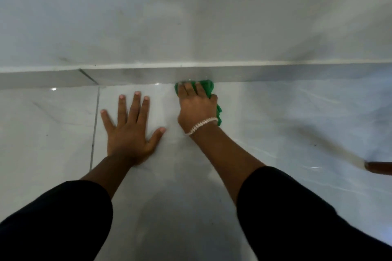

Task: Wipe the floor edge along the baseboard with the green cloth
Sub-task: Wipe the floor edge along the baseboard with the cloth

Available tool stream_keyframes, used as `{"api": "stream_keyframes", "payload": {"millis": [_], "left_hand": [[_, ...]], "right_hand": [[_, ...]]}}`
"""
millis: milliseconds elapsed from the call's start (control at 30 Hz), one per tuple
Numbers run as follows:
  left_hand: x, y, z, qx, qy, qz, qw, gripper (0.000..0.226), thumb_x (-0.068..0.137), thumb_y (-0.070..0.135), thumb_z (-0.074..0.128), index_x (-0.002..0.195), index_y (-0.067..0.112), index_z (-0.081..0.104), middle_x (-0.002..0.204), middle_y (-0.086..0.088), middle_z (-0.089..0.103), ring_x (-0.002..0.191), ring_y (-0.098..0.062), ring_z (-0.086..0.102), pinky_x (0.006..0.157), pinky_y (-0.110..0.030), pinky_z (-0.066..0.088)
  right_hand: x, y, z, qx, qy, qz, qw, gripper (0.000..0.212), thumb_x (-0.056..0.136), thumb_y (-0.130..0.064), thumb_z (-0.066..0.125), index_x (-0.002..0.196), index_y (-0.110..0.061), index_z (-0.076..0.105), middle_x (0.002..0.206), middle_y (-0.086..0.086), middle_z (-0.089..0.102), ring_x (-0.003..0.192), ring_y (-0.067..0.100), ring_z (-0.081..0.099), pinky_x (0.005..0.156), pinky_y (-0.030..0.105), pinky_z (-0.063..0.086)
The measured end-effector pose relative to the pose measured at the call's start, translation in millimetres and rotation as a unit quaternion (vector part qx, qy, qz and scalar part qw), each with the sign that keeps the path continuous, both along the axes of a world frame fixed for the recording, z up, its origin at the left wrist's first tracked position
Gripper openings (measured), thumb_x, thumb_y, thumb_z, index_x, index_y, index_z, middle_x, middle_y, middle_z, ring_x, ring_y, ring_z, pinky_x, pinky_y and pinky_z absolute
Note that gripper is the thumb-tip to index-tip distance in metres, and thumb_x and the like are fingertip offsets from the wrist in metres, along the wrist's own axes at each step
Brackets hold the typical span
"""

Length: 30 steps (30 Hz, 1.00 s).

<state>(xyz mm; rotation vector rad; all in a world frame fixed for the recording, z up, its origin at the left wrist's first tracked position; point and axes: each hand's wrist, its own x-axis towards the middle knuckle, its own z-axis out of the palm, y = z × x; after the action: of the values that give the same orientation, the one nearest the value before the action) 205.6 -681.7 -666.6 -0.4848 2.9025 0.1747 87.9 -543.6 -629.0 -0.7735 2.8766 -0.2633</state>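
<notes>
A green cloth point(209, 88) lies bunched on the glossy white floor tiles, pressed against the foot of the grey baseboard point(131, 75). My right hand point(196, 106) lies on top of the cloth with its fingers flat and their tips at the baseboard; most of the cloth is hidden under it. A pale beaded bracelet circles that wrist. My left hand point(129, 129) rests flat on the floor to the left, fingers spread, holding nothing.
A white wall point(191, 17) rises above the baseboard. A dark grout line point(95, 121) runs toward me left of my left hand. A brown wooden piece point(378, 167) juts in at the right edge. Black sleeves cover both forearms.
</notes>
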Motion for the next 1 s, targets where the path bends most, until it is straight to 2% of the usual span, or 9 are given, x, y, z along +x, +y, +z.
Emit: {"api": "stream_keyframes", "payload": {"millis": [67, 133, 233, 333, 500, 600, 733, 867, 1000], "left_hand": [[-1, 0, 2, 0.001, 0.005, -0.002, 1.0, 0.093, 0.084, 0.078, 0.014, 0.159, 0.025, -0.002, 0.17, 0.001, -0.005, 0.155, -0.031, -0.01, 0.115, -0.073, 0.001], [-3, -1, 2, -0.004, 0.006, -0.006, 1.0, 0.093, 0.084, 0.079, 0.012, 0.159, 0.025, -0.001, 0.17, 0.0, -0.003, 0.155, -0.032, -0.009, 0.115, -0.073, 0.001], [-4, 0, -2, -0.003, 0.012, -0.011, 1.0, 0.093, 0.085, 0.079, 0.012, 0.159, 0.026, -0.002, 0.17, 0.0, -0.003, 0.155, -0.032, -0.009, 0.115, -0.073, 0.001], [-4, -1, -5, -0.002, 0.014, -0.012, 1.0, 0.093, 0.085, 0.079, 0.014, 0.159, 0.026, -0.004, 0.17, -0.001, -0.004, 0.155, -0.032, -0.009, 0.115, -0.074, 0.002], [-4, 0, -4, 0.0, 0.018, -0.013, 1.0, 0.093, 0.085, 0.077, 0.017, 0.159, 0.024, -0.002, 0.17, -0.002, -0.004, 0.155, -0.034, -0.009, 0.114, -0.074, 0.001], [-3, -1, -5, 0.004, 0.017, -0.015, 1.0, 0.094, 0.085, 0.078, 0.018, 0.159, 0.023, -0.001, 0.17, -0.002, -0.003, 0.155, -0.034, -0.008, 0.114, -0.075, 0.001], [-2, -2, -7, 0.004, 0.012, -0.007, 1.0, 0.096, 0.083, 0.081, 0.014, 0.159, 0.025, -0.002, 0.17, -0.001, -0.005, 0.155, -0.031, -0.01, 0.115, -0.074, 0.002], [-3, -1, -4, 0.011, 0.019, -0.012, 1.0, 0.094, 0.084, 0.078, 0.018, 0.159, 0.025, 0.001, 0.17, -0.001, -0.002, 0.156, -0.032, -0.007, 0.115, -0.074, 0.002], [-2, -1, -3, 0.017, 0.023, -0.016, 0.999, 0.093, 0.085, 0.078, 0.019, 0.159, 0.024, 0.003, 0.17, -0.001, 0.002, 0.156, -0.032, -0.004, 0.114, -0.075, 0.002]], "right_hand": [[-22, 46, -1, -0.019, 0.01, -0.034, 0.999, 0.056, 0.077, -0.011, 0.053, 0.132, -0.022, 0.047, 0.134, 0.007, 0.055, 0.128, 0.028, 0.045, 0.09, 0.048, 0.044], [-44, 94, -5, -0.037, 0.053, -0.155, 0.986, 0.052, 0.079, -0.01, 0.051, 0.128, -0.024, 0.052, 0.126, 0.01, 0.06, 0.116, 0.032, 0.053, 0.083, 0.043, 0.048], [-67, 152, -3, -0.141, 0.092, -0.346, 0.923, 0.04, 0.078, -0.009, 0.056, 0.116, -0.021, 0.062, 0.11, 0.014, 0.069, 0.103, 0.036, 0.06, 0.081, 0.04, 0.051], [-81, 147, 1, -0.225, 0.084, -0.461, 0.855, 0.032, 0.082, -0.013, 0.061, 0.113, -0.017, 0.064, 0.105, 0.017, 0.071, 0.1, 0.038, 0.062, 0.085, 0.038, 0.049], [-52, 51, 2, -0.32, 0.047, -0.488, 0.811, 0.029, 0.078, -0.016, 0.064, 0.105, -0.02, 0.068, 0.099, 0.014, 0.072, 0.098, 0.036, 0.062, 0.077, 0.036, 0.047], [-20, -4, 7, -0.399, 0.017, -0.474, 0.785, 0.029, 0.07, -0.011, 0.071, 0.098, -0.02, 0.073, 0.093, 0.01, 0.075, 0.085, 0.034, 0.066, 0.071, 0.033, 0.047], [7, -37, 6, -0.449, 0.003, -0.368, 0.814, 0.028, 0.067, -0.003, 0.075, 0.094, -0.009, 0.075, 0.092, 0.012, 0.077, 0.081, 0.031, 0.07, 0.074, 0.036, 0.058], [-8, 14, -6, -0.355, 0.094, -0.218, 0.904, 0.029, 0.06, 0.004, 0.075, 0.089, -0.004, 0.074, 0.099, 0.019, 0.072, 0.084, 0.033, 0.071, 0.066, 0.038, 0.057], [-54, 109, -12, -0.262, 0.161, -0.234, 0.922, 0.027, 0.064, 0.002, 0.071, 0.09, -0.002, 0.074, 0.098, 0.021, 0.071, 0.088, 0.036, 0.069, 0.072, 0.042, 0.058]]}}
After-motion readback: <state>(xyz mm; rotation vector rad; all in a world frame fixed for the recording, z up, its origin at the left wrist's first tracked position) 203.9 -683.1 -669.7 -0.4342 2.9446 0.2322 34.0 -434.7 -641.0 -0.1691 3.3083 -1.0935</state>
